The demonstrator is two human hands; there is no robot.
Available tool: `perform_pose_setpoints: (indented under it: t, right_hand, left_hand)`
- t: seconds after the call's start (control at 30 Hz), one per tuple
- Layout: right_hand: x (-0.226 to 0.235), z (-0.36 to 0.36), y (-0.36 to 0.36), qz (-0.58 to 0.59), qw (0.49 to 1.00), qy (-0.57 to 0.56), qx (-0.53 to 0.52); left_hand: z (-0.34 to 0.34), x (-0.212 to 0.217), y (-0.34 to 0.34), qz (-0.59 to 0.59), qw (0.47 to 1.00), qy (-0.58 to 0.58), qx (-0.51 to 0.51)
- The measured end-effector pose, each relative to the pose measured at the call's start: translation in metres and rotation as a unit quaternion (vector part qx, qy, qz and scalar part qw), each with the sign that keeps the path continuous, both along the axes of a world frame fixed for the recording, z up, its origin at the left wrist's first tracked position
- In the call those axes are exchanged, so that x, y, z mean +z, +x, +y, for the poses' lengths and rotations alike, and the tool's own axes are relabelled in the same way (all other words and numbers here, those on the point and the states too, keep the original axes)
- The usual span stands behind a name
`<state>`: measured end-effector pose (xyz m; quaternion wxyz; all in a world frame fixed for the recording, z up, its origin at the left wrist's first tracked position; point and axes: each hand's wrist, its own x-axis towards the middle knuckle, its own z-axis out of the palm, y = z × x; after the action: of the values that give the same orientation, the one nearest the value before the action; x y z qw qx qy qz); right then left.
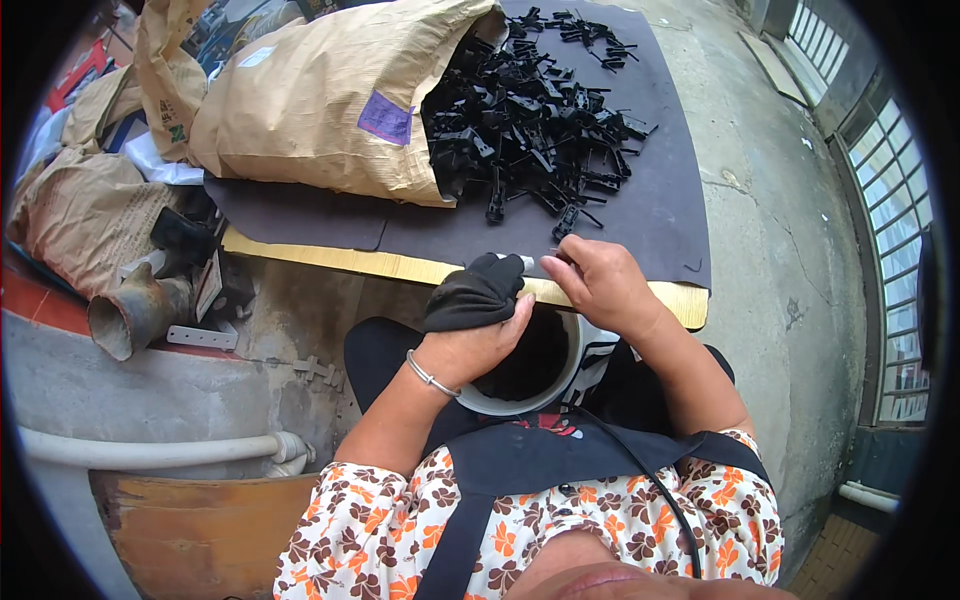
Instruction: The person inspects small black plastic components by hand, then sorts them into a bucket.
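My left hand wears a black cloth fingertip glove and pinches a small pale part near its tip, above a white bucket between my knees. My right hand is closed on a thin small piece right beside the left fingertips. Both hands hover at the near edge of a dark mat lying on a yellow board. A heap of black plastic clips spills onto the mat from a brown paper sack.
More paper sacks lie at the left with a rusty pipe piece and metal bits. A white pipe runs along a concrete ledge. Bare concrete floor lies at the right, beside a barred window.
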<state>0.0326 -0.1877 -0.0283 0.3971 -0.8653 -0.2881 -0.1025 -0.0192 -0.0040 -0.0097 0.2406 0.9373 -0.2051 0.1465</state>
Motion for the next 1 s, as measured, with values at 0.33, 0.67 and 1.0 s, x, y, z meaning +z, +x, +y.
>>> perform_pose_setpoints:
  t: [0.33,0.67,1.0]
  right_hand:
    - [-0.026,-0.007,-0.002,0.035,0.995,-0.068,0.062]
    - [-0.012,-0.011,-0.022,0.299,0.872,0.282,0.266]
    - [0.019,-0.001,-0.015,-0.038,0.964,0.173,0.198]
  left_hand:
    - [0.007,-0.036,-0.009,-0.040,0.988,-0.138,0.055]
    - [0.007,-0.024,-0.011,0.436,0.718,-0.532,-0.109]
    - [-0.020,-0.012,0.015,0.104,0.912,-0.394,-0.048]
